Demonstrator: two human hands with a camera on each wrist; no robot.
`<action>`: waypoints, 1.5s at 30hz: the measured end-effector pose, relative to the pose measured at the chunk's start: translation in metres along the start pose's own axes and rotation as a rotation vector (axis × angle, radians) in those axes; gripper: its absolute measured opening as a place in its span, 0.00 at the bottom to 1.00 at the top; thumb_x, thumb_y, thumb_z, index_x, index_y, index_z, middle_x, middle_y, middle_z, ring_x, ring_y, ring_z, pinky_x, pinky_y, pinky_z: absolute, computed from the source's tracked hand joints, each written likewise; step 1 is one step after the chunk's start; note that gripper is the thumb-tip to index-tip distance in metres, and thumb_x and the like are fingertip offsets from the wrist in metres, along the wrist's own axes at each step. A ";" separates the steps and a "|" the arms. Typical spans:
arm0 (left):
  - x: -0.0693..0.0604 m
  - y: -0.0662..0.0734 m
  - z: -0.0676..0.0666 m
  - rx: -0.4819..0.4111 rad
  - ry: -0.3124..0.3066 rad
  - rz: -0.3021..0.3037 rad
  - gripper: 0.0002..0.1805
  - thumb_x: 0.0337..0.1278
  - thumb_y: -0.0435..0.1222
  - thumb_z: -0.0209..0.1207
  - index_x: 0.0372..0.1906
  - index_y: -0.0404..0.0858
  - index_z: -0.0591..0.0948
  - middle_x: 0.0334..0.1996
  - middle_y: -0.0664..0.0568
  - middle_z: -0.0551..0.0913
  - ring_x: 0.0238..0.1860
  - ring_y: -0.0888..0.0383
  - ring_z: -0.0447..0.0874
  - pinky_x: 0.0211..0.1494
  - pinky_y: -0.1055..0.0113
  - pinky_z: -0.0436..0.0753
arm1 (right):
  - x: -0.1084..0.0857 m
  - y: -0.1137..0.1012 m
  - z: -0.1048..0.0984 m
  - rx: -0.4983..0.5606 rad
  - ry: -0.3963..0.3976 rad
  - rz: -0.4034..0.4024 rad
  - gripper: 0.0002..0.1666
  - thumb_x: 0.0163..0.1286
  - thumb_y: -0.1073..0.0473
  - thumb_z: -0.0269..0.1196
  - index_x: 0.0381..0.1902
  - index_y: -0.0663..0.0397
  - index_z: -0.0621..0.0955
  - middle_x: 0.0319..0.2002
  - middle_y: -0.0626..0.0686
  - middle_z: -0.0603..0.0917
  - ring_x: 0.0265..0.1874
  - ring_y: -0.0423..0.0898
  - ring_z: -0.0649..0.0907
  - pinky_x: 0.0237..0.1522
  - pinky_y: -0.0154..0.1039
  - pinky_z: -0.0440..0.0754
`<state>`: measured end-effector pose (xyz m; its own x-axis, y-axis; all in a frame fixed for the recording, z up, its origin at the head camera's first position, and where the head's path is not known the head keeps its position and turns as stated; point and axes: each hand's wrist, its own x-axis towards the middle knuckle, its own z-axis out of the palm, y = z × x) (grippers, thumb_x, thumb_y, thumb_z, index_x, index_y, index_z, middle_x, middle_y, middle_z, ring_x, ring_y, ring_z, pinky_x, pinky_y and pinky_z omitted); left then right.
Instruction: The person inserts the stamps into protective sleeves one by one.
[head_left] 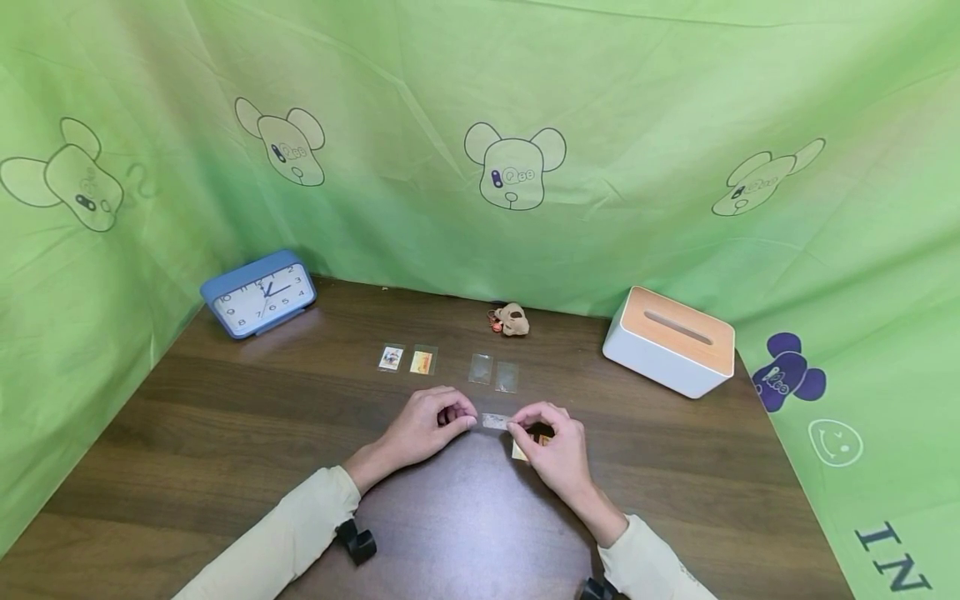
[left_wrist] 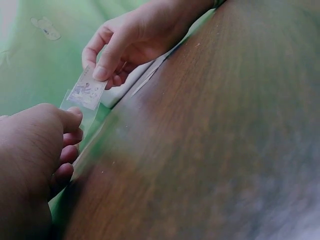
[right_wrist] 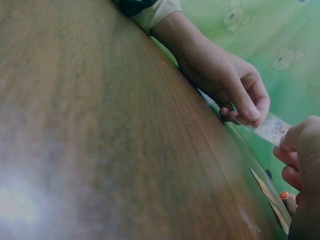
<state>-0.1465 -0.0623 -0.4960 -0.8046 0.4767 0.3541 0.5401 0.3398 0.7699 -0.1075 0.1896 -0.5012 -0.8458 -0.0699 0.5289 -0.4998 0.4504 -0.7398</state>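
Between both hands is a small printed card (left_wrist: 87, 93), partly inside a clear plastic sleeve (left_wrist: 90, 119). My left hand (head_left: 427, 427) pinches the sleeve's lower end between thumb and fingers. With thumb and forefinger my right hand (head_left: 558, 454) pinches the card's other end, seen in the left wrist view. Yellow-orange cards (head_left: 519, 452) lie on the table below the right hand, mostly hidden by it. Farther back are two clear sleeves (head_left: 481, 368) side by side. To their left lie two sleeved cards (head_left: 391, 357), one whitish and one yellow.
A blue clock (head_left: 262, 296) stands at the back left. A small brown plush keychain (head_left: 513, 319) sits at the back middle. At the right is a white tissue box (head_left: 667, 346) with a wooden top. Green printed cloth (head_left: 420, 225) surrounds the dark wooden table (head_left: 247, 425).
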 end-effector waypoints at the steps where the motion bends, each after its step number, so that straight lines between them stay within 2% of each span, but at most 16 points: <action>1: 0.000 0.000 0.000 0.000 -0.003 0.003 0.04 0.70 0.33 0.74 0.40 0.44 0.90 0.32 0.61 0.84 0.35 0.68 0.78 0.38 0.70 0.81 | 0.000 0.000 0.000 0.000 -0.001 -0.002 0.16 0.59 0.73 0.81 0.35 0.46 0.91 0.30 0.42 0.91 0.32 0.44 0.86 0.42 0.42 0.78; 11: -0.001 0.005 0.004 -0.008 -0.022 0.025 0.04 0.70 0.32 0.74 0.40 0.43 0.89 0.32 0.60 0.84 0.35 0.68 0.78 0.37 0.70 0.82 | -0.003 -0.006 0.003 -0.001 -0.019 -0.025 0.16 0.58 0.71 0.83 0.36 0.46 0.92 0.31 0.42 0.92 0.31 0.46 0.85 0.41 0.38 0.75; 15: -0.001 0.004 0.006 -0.026 -0.011 0.007 0.04 0.70 0.31 0.74 0.40 0.42 0.89 0.32 0.60 0.84 0.34 0.68 0.78 0.36 0.71 0.81 | -0.002 -0.008 0.004 0.022 -0.008 -0.026 0.17 0.57 0.72 0.83 0.40 0.48 0.92 0.32 0.44 0.92 0.34 0.47 0.87 0.43 0.38 0.79; 20: -0.001 0.002 0.007 -0.061 0.032 -0.035 0.04 0.68 0.30 0.74 0.39 0.40 0.89 0.30 0.60 0.82 0.31 0.69 0.77 0.33 0.72 0.78 | -0.001 -0.008 0.005 0.060 0.037 -0.006 0.19 0.59 0.74 0.82 0.45 0.51 0.92 0.36 0.49 0.93 0.37 0.47 0.90 0.45 0.36 0.84; 25: -0.001 0.001 0.007 -0.070 0.049 -0.052 0.04 0.67 0.30 0.75 0.39 0.41 0.89 0.30 0.61 0.81 0.30 0.69 0.76 0.33 0.73 0.77 | -0.001 -0.008 0.005 0.063 0.062 -0.010 0.20 0.58 0.77 0.80 0.43 0.51 0.92 0.36 0.54 0.92 0.37 0.49 0.89 0.46 0.35 0.84; 33: -0.002 0.003 0.007 -0.088 0.037 -0.074 0.04 0.69 0.31 0.74 0.39 0.41 0.89 0.30 0.61 0.82 0.31 0.68 0.76 0.33 0.73 0.77 | -0.002 -0.007 0.005 0.056 0.080 -0.037 0.17 0.57 0.76 0.81 0.38 0.50 0.93 0.33 0.49 0.92 0.34 0.50 0.87 0.41 0.41 0.81; 43: -0.002 0.003 0.007 -0.096 0.019 -0.070 0.03 0.70 0.31 0.73 0.40 0.41 0.89 0.30 0.61 0.82 0.31 0.68 0.77 0.33 0.72 0.77 | -0.003 -0.008 0.006 0.069 0.075 -0.041 0.17 0.56 0.76 0.82 0.36 0.50 0.93 0.31 0.49 0.92 0.33 0.50 0.86 0.39 0.43 0.79; 45: -0.002 0.003 0.007 -0.098 0.016 -0.072 0.03 0.70 0.31 0.73 0.40 0.42 0.90 0.30 0.61 0.82 0.31 0.68 0.77 0.34 0.72 0.77 | -0.002 -0.009 0.007 0.061 0.078 -0.043 0.17 0.55 0.78 0.82 0.35 0.53 0.93 0.30 0.50 0.91 0.32 0.51 0.85 0.39 0.44 0.79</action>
<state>-0.1413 -0.0562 -0.4983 -0.8448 0.4405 0.3037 0.4546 0.2914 0.8417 -0.1024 0.1798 -0.4990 -0.8074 -0.0169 0.5897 -0.5477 0.3931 -0.7386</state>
